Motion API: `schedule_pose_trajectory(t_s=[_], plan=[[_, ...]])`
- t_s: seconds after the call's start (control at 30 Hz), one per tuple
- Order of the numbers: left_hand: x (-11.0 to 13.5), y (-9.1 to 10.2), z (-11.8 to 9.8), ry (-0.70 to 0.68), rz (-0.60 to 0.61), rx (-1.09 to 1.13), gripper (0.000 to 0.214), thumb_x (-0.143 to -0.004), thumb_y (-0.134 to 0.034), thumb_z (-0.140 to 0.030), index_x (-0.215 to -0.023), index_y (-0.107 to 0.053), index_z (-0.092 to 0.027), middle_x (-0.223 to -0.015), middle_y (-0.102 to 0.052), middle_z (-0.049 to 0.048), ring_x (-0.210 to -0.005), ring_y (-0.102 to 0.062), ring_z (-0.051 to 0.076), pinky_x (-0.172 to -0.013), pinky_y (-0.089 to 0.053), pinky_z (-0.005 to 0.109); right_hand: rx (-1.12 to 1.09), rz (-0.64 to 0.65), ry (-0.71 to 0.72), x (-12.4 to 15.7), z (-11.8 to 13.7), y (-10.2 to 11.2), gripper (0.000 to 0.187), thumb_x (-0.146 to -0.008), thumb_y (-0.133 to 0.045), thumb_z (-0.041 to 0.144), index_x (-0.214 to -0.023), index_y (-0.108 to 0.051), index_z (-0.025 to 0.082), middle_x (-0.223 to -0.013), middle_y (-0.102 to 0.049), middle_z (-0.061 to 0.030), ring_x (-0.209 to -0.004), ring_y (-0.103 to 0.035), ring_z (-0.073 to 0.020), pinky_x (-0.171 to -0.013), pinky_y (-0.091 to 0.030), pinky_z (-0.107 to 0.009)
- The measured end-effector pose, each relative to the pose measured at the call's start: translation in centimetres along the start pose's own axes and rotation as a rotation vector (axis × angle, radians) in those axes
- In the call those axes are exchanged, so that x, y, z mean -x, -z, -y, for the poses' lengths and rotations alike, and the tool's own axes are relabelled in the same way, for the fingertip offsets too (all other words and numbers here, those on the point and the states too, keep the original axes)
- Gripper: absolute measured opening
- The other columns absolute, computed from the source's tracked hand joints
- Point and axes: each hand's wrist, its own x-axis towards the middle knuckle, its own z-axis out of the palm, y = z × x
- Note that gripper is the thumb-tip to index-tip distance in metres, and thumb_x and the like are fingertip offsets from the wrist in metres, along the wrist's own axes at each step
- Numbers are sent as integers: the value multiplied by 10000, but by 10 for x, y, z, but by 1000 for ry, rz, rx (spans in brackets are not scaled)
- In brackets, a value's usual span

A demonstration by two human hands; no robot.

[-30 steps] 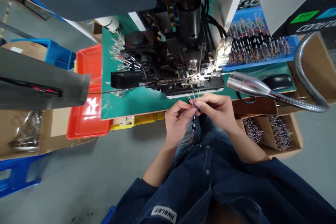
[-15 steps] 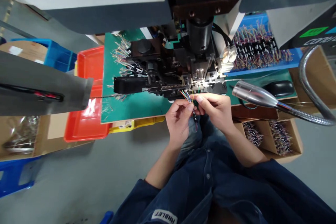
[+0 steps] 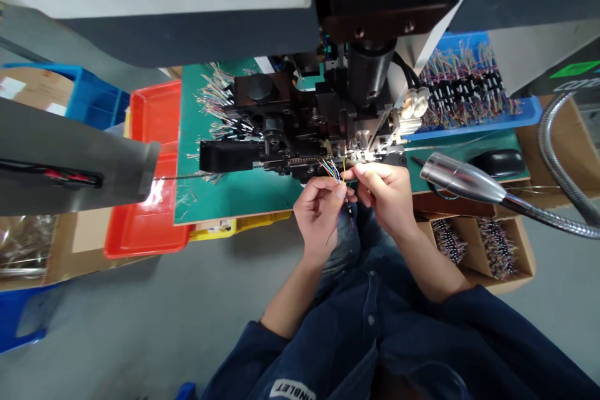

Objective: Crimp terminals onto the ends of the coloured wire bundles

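My left hand (image 3: 316,215) is closed in a pinch on a wire harness (image 3: 331,169), its thin coloured wires fanning up past my fingertips. The harness's black sleeved part (image 3: 349,209) hangs below, between my two hands. One yellow wire (image 3: 344,169) stands apart from the rest, pointing toward the crimping machine (image 3: 368,78). Right at the lit crimping die (image 3: 363,153), my right hand (image 3: 390,195) is closed, thumb and index finger pinched at a wire whose end is mostly hidden by the fingers.
A metal strip (image 3: 180,177) runs in from the left over red trays (image 3: 145,234). More harnesses lie in a blue tray (image 3: 529,111) at the back right and a cardboard box (image 3: 518,281) below. A gooseneck lamp (image 3: 462,178) reaches in at the right.
My right hand's fingertips have moved slightly closer to the die, and the green wire seen there before is now mostly covered. My left hand keeps its hold. The camera view has shifted slightly.
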Motion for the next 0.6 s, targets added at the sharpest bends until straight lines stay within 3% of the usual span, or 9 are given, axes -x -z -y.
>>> schedule_pose_trajectory(t_s=[0.3, 0.6], plan=[[-3, -2, 0, -5, -19, -15, 227, -986, -939, -383, -980, -776, -224, -843, -777, -15, -689, -756, 127, -683, -672, 269, 3, 0, 17, -1, -1, 0, 363, -1061, -805, 530, -916, -939, 225, -503, -515, 63, -454, -418, -95, -506, -459, -256], [-1, -2, -2, 36, 31, 7, 203, -989, -944, -349, -970, -783, -226, -826, -793, -17, -699, -775, 134, -693, -664, 270, 100, 44, 22, 1, 16, 0, 375, -988, -859, 589, -905, -913, 227, -549, -575, 36, -485, -499, -124, -497, -487, -284]])
